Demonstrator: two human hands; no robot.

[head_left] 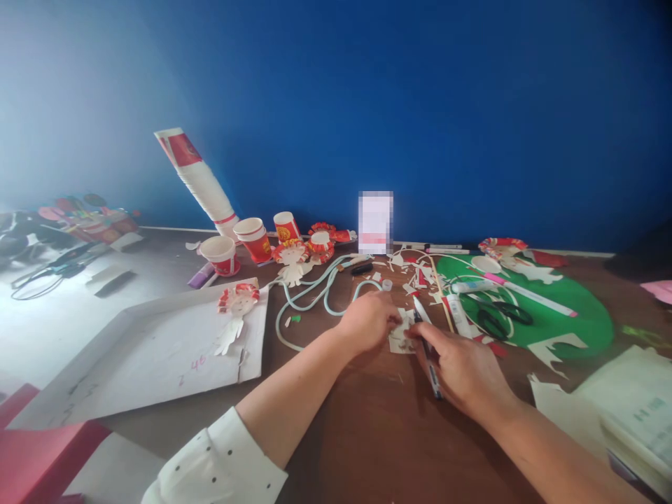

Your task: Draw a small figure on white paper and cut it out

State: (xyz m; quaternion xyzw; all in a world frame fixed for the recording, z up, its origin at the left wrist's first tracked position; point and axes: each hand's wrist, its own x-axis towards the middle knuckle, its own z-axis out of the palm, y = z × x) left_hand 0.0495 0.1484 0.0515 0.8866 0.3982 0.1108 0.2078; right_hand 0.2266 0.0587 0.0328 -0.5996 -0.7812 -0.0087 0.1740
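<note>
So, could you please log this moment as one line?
left hand: at small white paper piece | right hand: holding slim dark pen | nearby: flat green disc

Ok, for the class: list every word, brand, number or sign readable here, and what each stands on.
"46", likely, in pink: white tray
"2", in pink: same tray
"3", likely, dark and faint: same tray
"2", likely, dark and faint: same tray
Too small or blurred to read: print on the red paper cups, white tube, pale packet and marker pen.
</note>
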